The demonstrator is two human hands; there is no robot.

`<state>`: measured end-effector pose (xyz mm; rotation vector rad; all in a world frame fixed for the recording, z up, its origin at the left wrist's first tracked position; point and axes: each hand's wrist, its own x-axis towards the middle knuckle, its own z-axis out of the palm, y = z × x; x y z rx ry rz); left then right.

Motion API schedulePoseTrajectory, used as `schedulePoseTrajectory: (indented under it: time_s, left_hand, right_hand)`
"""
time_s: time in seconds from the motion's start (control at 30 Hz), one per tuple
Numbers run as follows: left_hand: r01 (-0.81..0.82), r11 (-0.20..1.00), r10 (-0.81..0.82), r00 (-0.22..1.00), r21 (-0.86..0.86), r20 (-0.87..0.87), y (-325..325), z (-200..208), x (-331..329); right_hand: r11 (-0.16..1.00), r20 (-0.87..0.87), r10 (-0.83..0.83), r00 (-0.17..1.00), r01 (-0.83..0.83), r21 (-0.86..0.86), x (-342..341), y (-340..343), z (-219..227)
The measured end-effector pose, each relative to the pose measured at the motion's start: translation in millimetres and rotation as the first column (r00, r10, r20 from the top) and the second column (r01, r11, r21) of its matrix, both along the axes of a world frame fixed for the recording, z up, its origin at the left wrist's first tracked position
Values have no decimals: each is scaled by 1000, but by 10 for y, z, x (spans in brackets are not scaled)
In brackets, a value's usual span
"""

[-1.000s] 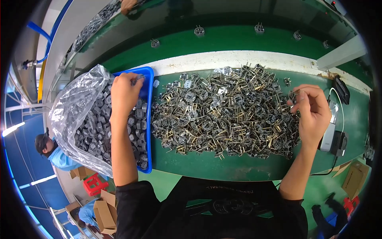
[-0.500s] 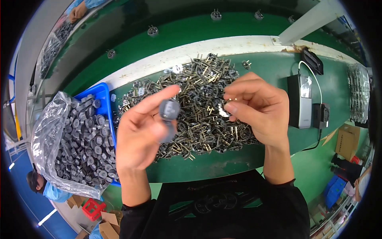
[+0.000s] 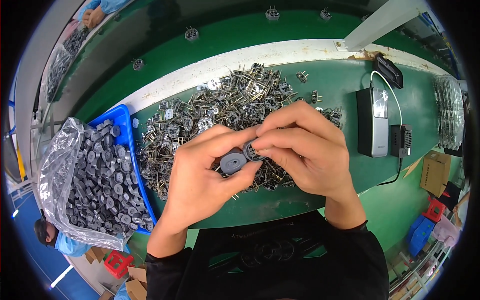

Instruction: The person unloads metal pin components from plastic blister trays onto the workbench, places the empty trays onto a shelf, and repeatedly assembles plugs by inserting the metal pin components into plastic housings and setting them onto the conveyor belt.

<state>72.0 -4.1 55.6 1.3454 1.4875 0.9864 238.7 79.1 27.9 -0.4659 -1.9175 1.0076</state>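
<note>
My left hand [image 3: 200, 167] is closed round two round grey plastic plug housings. One grey housing [image 3: 232, 163] lies against the palm side with its face up; the other, an open-mouthed housing [image 3: 251, 151], sits between my left thumb and fingertips. My right hand [image 3: 310, 155] is closed in a pinch at that open mouth, on a small plug insert [image 3: 257, 150] mostly hidden by the fingers. Both hands meet above a heap of dark plug inserts [image 3: 172, 131] with brass pins on the green bench.
On the left, a blue bin [image 3: 131, 120] lined with a clear bag [image 3: 57, 175] holds many grey housings. A grey-black box device [image 3: 372, 122] with a cable and black adapter [image 3: 401, 141] stands right. Beyond the white rail [image 3: 210, 65], several inserts lie on a green surface.
My hands have come together over the heap. The right hand has brought the insert leftward to the open housing, and the left hand has turned its two housings toward it.
</note>
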Motion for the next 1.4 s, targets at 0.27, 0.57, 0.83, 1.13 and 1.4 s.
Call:
schedulePoseTrajectory:
  time_s: [0.27, 0.57, 0.83, 1.13, 1.4]
  left_hand:
    - [-47, 999, 48, 977, -9, 207, 17, -30, -13]
    - [-197, 980, 196, 980, -24, -7, 94, 168, -463]
    - [-523, 848, 455, 803, -89, -385, 789, -253, -2068]
    - [-539, 841, 385, 661, -50, -644, 969, -530, -2619]
    - [-375, 926, 378, 909, 51, -176, 347, 34, -1645]
  right_hand:
    - [985, -39, -129, 991, 133, 107, -111, -72, -128]
    - [964, 122, -264, 957, 257, 65, 144, 153, 18]
    - [797, 496, -603, 624, 493, 349, 342, 499, -403]
    - [783, 339, -622, 706, 541, 307, 374, 562, -388]
    - [843, 137, -456, 879, 476, -251, 300, 430, -199]
